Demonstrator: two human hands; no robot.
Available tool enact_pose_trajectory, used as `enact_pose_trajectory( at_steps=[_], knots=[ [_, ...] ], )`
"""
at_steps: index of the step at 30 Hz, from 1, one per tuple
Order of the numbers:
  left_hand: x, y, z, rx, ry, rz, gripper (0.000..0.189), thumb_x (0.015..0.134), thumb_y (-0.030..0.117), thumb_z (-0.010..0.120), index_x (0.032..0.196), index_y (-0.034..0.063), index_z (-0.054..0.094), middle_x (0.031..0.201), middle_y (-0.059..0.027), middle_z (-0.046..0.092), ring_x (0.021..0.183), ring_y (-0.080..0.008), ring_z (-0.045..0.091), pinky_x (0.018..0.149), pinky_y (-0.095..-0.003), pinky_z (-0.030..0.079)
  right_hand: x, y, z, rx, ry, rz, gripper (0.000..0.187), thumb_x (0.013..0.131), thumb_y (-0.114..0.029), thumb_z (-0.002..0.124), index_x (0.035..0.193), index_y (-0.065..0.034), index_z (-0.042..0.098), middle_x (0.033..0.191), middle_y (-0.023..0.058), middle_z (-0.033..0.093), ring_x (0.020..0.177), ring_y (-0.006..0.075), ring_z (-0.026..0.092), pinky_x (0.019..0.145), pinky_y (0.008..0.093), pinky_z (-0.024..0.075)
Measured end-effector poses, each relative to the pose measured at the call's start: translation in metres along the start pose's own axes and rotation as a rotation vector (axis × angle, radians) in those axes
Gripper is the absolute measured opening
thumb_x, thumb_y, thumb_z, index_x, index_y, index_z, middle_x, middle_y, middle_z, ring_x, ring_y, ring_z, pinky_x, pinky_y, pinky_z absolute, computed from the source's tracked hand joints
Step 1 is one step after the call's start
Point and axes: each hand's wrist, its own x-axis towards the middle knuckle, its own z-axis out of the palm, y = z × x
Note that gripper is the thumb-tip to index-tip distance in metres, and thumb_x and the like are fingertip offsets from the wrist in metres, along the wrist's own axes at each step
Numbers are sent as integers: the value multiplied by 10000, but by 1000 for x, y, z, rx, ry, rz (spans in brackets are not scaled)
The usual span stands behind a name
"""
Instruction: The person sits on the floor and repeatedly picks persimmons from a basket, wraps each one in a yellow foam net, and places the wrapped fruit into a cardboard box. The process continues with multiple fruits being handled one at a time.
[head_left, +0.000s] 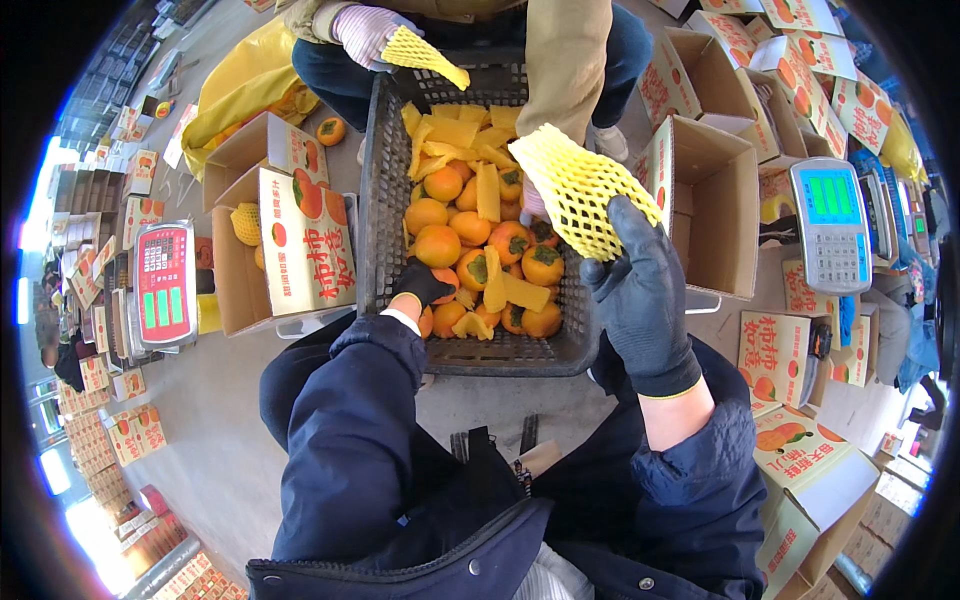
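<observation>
A black plastic crate (480, 361) before me holds many orange persimmons (438, 246), with flat yellow foam net sleeves (454, 131) strewn over them. My left hand (421, 282), in a dark glove, reaches in at the crate's left side, its fingers around a persimmon (444, 282) that they partly cover. Above the crate's right rim, my right hand (645, 307) wears a grey-black glove and pinches the lower end of an opened yellow foam net sleeve (589, 187). That sleeve has nothing inside and hides part of the crate.
Opposite sits a co-worker, one striped-gloved hand (367, 36) holding a foam sleeve (424, 56), the other arm (559, 67) reaching into the crate. Open cartons flank the crate, left (304, 247) and right (712, 210). Beyond them stand a red scale (163, 285) and a grey scale (831, 225).
</observation>
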Motion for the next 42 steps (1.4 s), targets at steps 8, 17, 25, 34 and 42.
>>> enact_pose_trajectory(
  at_steps=[8,17,25,34,42],
  knots=[
    [-14,3,-25,-155,-12,214,512,682,330,804,1035,-2,638,989,-150,670,927,-271,657,793,-386,525,3,0,1,-26,-58,-62,369,942,-283,572,1220,-45,530,1082,49,642,909,66,626,638,191,520],
    [-183,120,-180,-1236,-426,489,557,842,293,701,1261,1,480,1146,-83,590,1032,-145,585,843,-259,492,-6,14,10,-1068,-467,-437,665,723,-357,805,1180,29,515,1043,132,604,930,176,595,773,319,502],
    [-216,137,-207,-1660,-78,343,498,961,438,505,1243,29,473,1045,-81,622,864,-173,619,757,-292,500,-15,20,18,-153,-611,-63,590,825,-301,733,1288,-38,479,1193,57,592,1069,150,587,882,280,498],
    [-199,157,-191,-576,392,1335,360,764,141,766,1076,42,616,950,-91,670,834,-248,650,771,-313,512,-11,22,7,112,-678,326,732,792,-311,739,1384,-68,385,1153,19,567,805,68,516,661,210,450],
    [-228,177,-179,-478,809,1153,201,800,58,692,946,20,559,949,-117,561,864,-243,578,755,-337,482,8,31,4,-719,-327,-519,770,788,-291,772,1364,-18,340,1148,77,568,1081,149,549,874,278,504]
  ],
)
